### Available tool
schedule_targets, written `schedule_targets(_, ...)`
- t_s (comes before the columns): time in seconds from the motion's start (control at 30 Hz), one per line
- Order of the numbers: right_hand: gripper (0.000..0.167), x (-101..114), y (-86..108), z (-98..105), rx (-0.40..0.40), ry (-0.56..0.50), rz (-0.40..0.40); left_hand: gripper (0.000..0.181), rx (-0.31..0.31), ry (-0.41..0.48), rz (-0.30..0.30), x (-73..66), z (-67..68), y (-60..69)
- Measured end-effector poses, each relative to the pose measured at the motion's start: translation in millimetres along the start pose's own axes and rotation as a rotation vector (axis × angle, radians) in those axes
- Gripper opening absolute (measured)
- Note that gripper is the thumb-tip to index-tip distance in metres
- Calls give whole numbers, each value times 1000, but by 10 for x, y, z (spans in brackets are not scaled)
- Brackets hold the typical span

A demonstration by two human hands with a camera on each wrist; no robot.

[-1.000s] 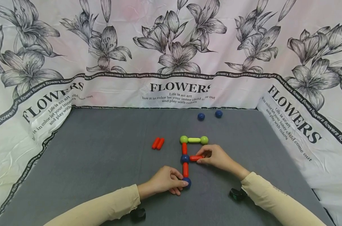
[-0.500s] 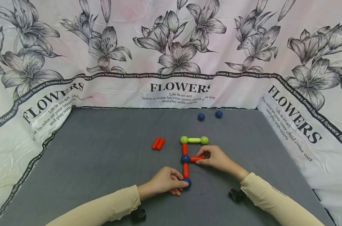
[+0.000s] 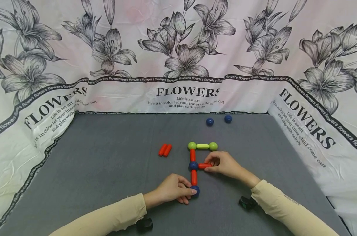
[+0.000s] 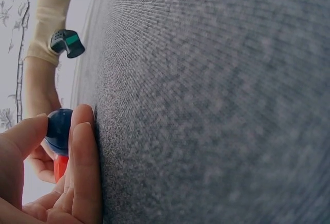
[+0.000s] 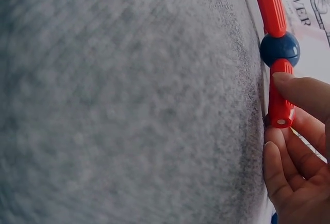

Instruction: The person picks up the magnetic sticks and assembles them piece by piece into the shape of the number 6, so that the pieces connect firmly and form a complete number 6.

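1. My left hand (image 3: 172, 189) pinches the near blue ball (image 3: 197, 190) between thumb and fingers; a tug could part it from the near red rod (image 3: 194, 177).
2. My right hand (image 3: 225, 164) grips the red side rod (image 3: 204, 166), thumb against fingers, its inner end meeting the middle blue ball (image 3: 193, 165). Pushing askew might swing that ball and kink the line.
3. Both forearms slant inward from the near corners, hands low over the grey cloth (image 3: 107, 164).
4. My right knuckles sit just beside the right-hand lime-green ball (image 3: 213, 146); a careless lift could knock it and twist the lime-green rod (image 3: 202, 146).
5. Farther out, two loose red rods (image 3: 167, 150) lie left of the joined pieces; two loose blue balls (image 3: 210, 122) beyond might roll if I jolt the surface.
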State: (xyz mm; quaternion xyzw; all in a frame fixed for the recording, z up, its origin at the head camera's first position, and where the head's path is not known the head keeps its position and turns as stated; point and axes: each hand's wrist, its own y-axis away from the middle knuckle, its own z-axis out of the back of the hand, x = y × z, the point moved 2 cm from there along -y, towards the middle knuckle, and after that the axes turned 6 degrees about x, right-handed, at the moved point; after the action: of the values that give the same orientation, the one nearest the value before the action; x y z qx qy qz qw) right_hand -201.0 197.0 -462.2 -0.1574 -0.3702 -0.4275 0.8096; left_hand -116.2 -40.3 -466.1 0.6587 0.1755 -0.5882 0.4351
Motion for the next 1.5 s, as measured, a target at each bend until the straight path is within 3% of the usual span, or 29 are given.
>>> schedule_targets(0.67,25,8,-9,34,30,14,-2,27,0,7,6,11,-1,1)
schedule_targets(1.1,25,26,-39,163,34,-12,12,27,-3,7,8,3,-4,5)
schedule_targets(1.3,27,93,-150,288,20,17,16,28,5,10,15,8,-1,4)
schedule_targets(1.5,28,233,-413,429,33,22,37,28,13,12,15,-1,2,10)
